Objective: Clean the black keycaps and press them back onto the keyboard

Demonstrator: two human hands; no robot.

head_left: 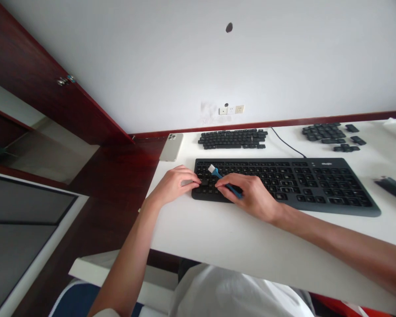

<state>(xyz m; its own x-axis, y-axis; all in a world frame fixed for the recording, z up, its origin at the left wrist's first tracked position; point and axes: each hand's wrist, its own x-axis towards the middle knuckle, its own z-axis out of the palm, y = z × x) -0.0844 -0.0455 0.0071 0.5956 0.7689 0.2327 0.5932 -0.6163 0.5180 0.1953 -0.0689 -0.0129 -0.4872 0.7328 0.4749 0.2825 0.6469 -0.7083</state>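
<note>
One head-worn camera looking forward and down, facing the wall (pixel 198 57) beyond the left grip (pixel 173 185) and right grip (pixel 247 193), viewing the tabletop (pixel 218 233) from close above

A white bench (pixel 218 233) carries a black computer keyboard (pixel 310 187) at its center, a thin black cable (pixel 287 143) running from the keyboard's far edge toward 11 o'clock. Rows of loose black keycaps (pixel 232 139) lie at 11 o'clock, a second cluster of keycaps (pixel 323 132) at 1 o'clock, a silver smartphone (pixel 170 147) back-up at 10 o'clock, and a dark, partly cropped object (pixel 392 188) at 3 o'clock.
</note>
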